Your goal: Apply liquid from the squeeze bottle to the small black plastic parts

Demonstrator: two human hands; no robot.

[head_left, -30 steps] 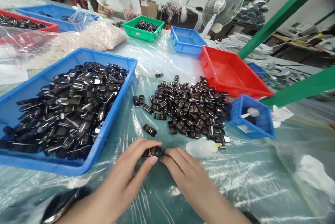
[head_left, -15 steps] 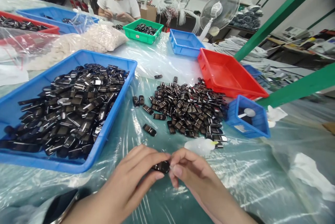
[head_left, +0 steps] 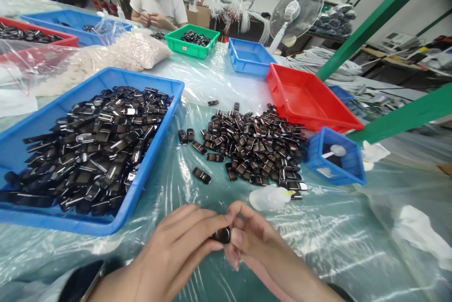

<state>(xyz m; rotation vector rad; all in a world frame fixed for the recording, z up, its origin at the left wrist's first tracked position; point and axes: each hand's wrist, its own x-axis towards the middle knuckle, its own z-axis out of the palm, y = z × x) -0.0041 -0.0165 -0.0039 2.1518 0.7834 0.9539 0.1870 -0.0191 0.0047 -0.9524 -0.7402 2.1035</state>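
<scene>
A small glossy black plastic piece [head_left: 223, 234] with a rounded end is held low over the table by both hands. My left hand [head_left: 183, 236] pinches it from the left between thumb and fingers, covering most of its length. At its right end my right hand [head_left: 254, 236] is closed, with the thumb against the rounded end; whether a smaller part sits between those fingers is hidden. Just beyond lies a translucent squeeze bottle [head_left: 269, 198] with a yellowish tip, on its side. Farther off, a pile of similar black pieces [head_left: 252, 147] covers the table, with one loose piece [head_left: 202, 175] nearer me.
To the left stands a large blue tray [head_left: 141, 194] heaped with black pieces. A red tray [head_left: 303, 95], a small blue bin [head_left: 328, 175] with a white scoop, a green tray [head_left: 189, 49] and another blue tray [head_left: 249, 66] stand beyond. A person [head_left: 158, 3] sits opposite.
Both hands and the black piece have come slightly lower and nearer me. The right thumb has moved onto the piece's rounded end. The person opposite has shifted their hands a little.
</scene>
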